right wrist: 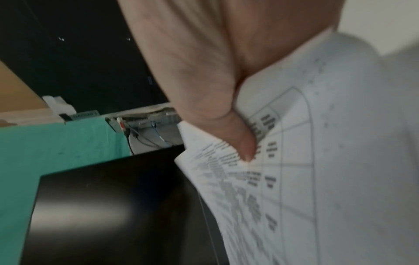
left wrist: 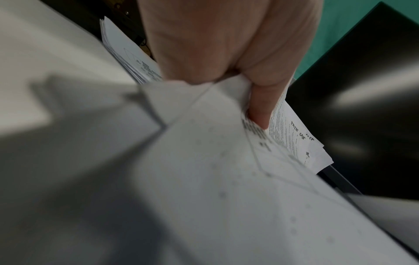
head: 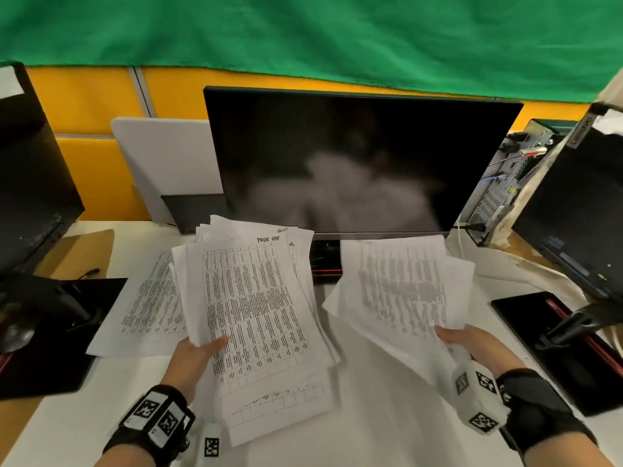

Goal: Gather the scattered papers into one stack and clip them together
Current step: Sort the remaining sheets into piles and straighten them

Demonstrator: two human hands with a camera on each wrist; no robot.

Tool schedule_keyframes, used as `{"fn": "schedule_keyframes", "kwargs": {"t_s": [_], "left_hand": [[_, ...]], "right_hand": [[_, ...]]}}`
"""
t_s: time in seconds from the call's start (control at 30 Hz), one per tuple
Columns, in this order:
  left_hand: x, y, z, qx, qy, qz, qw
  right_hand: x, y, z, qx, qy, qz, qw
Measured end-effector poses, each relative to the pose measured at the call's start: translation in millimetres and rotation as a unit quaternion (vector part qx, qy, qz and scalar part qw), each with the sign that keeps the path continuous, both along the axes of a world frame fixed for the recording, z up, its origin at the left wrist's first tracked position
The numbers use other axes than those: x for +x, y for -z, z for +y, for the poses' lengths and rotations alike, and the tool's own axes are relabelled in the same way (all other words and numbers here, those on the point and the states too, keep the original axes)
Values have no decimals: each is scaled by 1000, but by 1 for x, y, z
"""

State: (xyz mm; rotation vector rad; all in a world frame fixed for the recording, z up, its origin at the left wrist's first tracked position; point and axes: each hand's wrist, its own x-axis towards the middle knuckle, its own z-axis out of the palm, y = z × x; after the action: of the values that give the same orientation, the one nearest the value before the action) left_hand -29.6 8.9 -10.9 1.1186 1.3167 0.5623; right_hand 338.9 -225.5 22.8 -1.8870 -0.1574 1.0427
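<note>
My left hand (head: 199, 348) pinches a thick, uneven bundle of printed table sheets (head: 256, 298) above the white desk, its thumb (left wrist: 260, 114) pressed on the top page (left wrist: 226, 179). To the right, my right hand (head: 472, 342) grips a smaller, blurred bundle of sheets (head: 401, 284), thumb (right wrist: 240, 143) on top of those sheets (right wrist: 317, 161). One more printed sheet (head: 148, 305) lies flat on the desk to the left, partly under the left bundle. No clip is in view.
A dark monitor (head: 354, 156) stands right behind the papers, its red-trimmed base (head: 327, 261) between the bundles. Black monitor stands (head: 60, 332) (head: 566, 345) flank the white desk (head: 371, 416). A computer tower (head: 505, 183) stands at the back right.
</note>
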Motion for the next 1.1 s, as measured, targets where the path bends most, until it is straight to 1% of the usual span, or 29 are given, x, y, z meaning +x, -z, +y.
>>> {"fn": "schedule_keyframes", "kwargs": {"t_s": [0.17,0.2,0.3,0.37,0.47,0.57,0.67,0.77,0.9,0.93,1.0,1.03,1.07,1.1], "left_hand": [[6,-11,-17,-20,37,-39,998],[7,-13,-20,-30,46,-52,997],[8,-15,-26,-42,51,-73,995],[9,-17,-27,-43,55,-94,993],[9,-18,-29,-49,66,-136,987],[10,-22,-31,-53,82,-146,984],[8,-30,-29,-37,100,-111,988],[-3,-37,-22,-11,61,-78,995],[-24,-42,-14,13,-2,-88,996],[-31,-41,-13,26,-19,-76,997],[-47,-38,-9,44,-53,-54,996],[-55,-38,-8,47,-69,-51,995],[-63,-38,-7,48,-83,-52,994],[-70,-39,-6,50,-95,-53,993]], "right_hand": [[-45,-7,11,78,-84,82,990],[-53,-3,15,89,-97,88,987],[-65,8,30,90,-94,82,988],[-70,4,38,110,-103,78,986],[-82,-7,51,156,-145,100,972],[-96,-6,65,152,-199,122,960],[-110,-4,82,144,-255,102,951],[-125,-8,101,148,-287,58,945],[-153,-14,129,136,-335,-17,932],[-159,-15,135,141,-337,-19,931],[-169,-14,147,145,-313,11,939],[-172,-12,151,130,-301,19,945],[-174,-10,154,92,-310,-3,946],[-174,-4,156,37,-351,-53,934]]}}
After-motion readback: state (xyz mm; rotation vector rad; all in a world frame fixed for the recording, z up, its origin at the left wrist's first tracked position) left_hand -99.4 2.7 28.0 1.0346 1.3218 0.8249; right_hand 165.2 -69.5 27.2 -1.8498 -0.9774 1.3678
